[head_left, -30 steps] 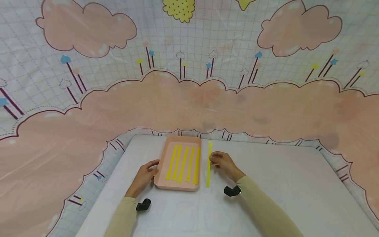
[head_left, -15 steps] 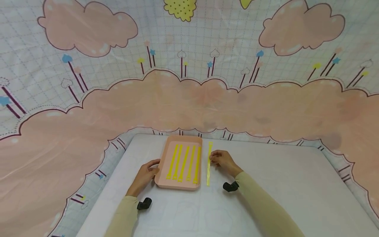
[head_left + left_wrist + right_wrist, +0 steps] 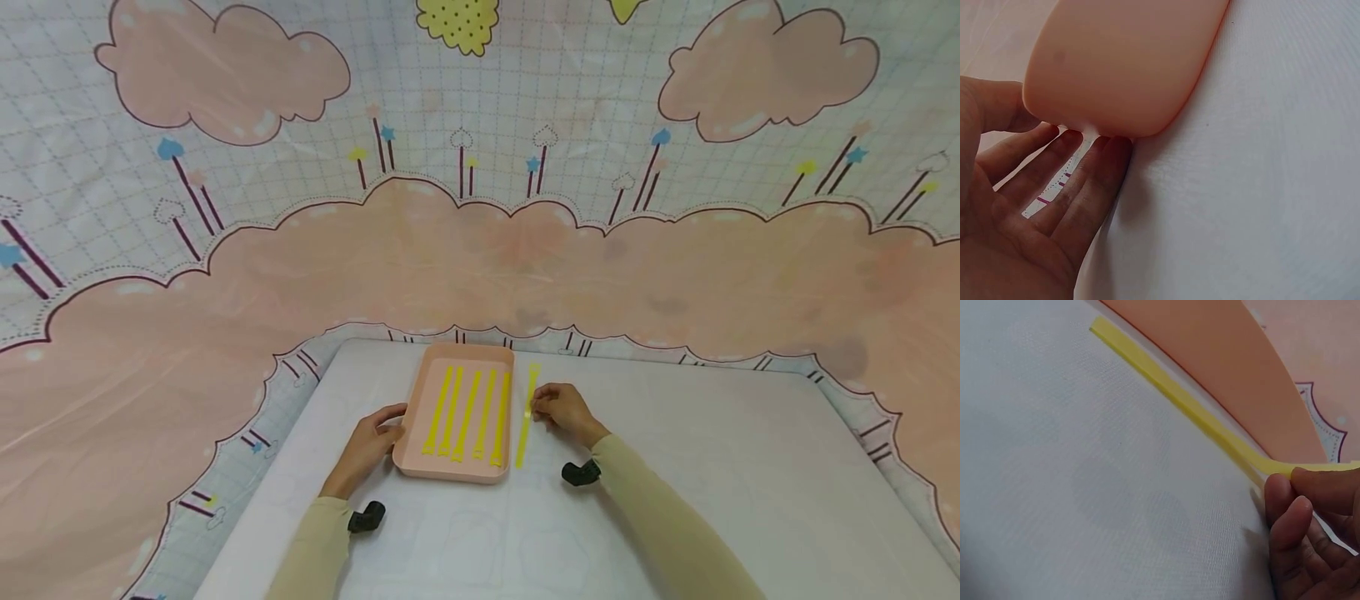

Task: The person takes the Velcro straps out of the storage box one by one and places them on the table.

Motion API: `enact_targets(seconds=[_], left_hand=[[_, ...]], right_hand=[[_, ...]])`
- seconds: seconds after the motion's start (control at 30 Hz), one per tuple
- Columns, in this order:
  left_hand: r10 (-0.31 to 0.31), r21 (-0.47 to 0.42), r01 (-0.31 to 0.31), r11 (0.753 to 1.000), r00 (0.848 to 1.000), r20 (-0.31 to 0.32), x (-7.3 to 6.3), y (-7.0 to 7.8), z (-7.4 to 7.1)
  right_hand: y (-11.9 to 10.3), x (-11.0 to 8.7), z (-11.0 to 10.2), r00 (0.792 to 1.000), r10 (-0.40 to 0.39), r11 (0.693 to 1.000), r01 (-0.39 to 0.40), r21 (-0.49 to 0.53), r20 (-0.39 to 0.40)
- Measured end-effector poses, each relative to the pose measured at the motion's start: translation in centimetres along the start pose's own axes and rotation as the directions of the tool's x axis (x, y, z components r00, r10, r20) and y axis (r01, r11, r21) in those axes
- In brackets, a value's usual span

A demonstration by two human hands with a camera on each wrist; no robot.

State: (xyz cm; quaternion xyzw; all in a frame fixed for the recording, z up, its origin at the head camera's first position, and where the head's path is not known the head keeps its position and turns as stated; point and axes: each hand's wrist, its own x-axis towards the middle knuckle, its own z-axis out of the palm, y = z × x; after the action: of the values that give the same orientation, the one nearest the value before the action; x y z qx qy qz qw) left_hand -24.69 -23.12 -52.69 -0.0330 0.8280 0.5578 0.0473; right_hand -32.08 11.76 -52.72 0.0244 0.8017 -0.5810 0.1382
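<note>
My left hand (image 3: 362,454) holds the left side of a shallow peach tray (image 3: 450,473). In the left wrist view its fingertips press the outer wall, while the thumb lies at the rim. Flat yellow cable ties (image 3: 466,417), several of them with notched heads, lie lengthwise in the tray. My right hand (image 3: 566,414) pinches another yellow cable tie (image 3: 1179,400) between thumb and index finger, just outside the tray's right side. This tie bends at the fingertips in the right wrist view, and its free end stretches along the tray wall, close over the white table.
The white tabletop (image 3: 697,467) extends to the right of the tray. Behind it hangs a printed backdrop (image 3: 525,267) with clouds and stars. A black wrist camera (image 3: 367,517) sits by the left cuff, another black camera (image 3: 581,473) by the right cuff.
The near end of the pinched cable tie has swung slightly left toward the tray, so the tie now slants. The right hand stays about where it was; the left hand and tray hold still.
</note>
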Motion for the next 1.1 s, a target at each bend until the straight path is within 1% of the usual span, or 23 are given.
enact_targets(seconds=[0.07,0.17,0.27,0.6,0.83,0.97,1.1], left_hand=[[-0.001,0.006,0.001,1.000,1.000,0.001,0.0,0.0,0.0],[-0.004,0.000,0.004,1.000,1.000,0.001,-0.1,0.0,0.0],[0.002,-0.005,-0.002,1.000,1.000,0.001,-0.1,0.0,0.0],[0.006,-0.012,-0.006,1.000,1.000,-0.006,0.0,-0.1,0.0],[0.010,-0.002,-0.010,1.000,1.000,-0.004,0.0,-0.1,0.0],[0.021,-0.004,-0.021,1.000,1.000,0.002,0.0,-0.1,0.0],[0.025,-0.009,-0.025,1.000,1.000,0.003,0.0,-0.2,-0.1]], right_hand=[[0.0,0.0,0.0,1.000,0.003,1.000,-0.003,-0.010,-0.010],[-0.1,0.0,0.1,0.999,0.009,0.999,-0.010,-0.051,-0.036],[-0.2,0.1,0.1,0.998,0.027,0.997,-0.032,-0.076,-0.057],[-0.1,0.5,0.4,0.995,0.048,0.990,-0.059,-0.128,-0.084],[0.1,0.1,0.4,0.995,0.024,0.994,-0.035,-0.108,-0.102],[0.1,-0.4,0.1,0.997,0.014,0.997,-0.020,-0.076,-0.080],[-0.5,-1.3,-0.4,0.998,-0.009,0.998,0.005,-0.064,-0.062]])
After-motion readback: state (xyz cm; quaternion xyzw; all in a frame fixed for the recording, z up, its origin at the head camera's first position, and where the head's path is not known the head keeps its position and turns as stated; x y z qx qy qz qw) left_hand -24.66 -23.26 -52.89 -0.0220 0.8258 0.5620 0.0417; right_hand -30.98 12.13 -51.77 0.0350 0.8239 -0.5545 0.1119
